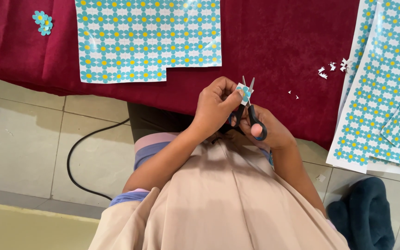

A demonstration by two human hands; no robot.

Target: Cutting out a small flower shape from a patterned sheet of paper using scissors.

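The left hand (216, 104) pinches a small paper flower (244, 92) with closed fingers. The right hand (267, 129) grips black scissors (248, 111), blades pointing up and away, open around the flower. Behind lies a flower sheet (146, 39) on the red worktop (278, 51), above a tiled floor (19, 143).

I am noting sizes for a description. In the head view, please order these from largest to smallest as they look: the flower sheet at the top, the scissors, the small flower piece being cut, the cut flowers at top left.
1. Flower sheet
2. Scissors
3. Cut flowers and flower piece: look alike, too close to rank.
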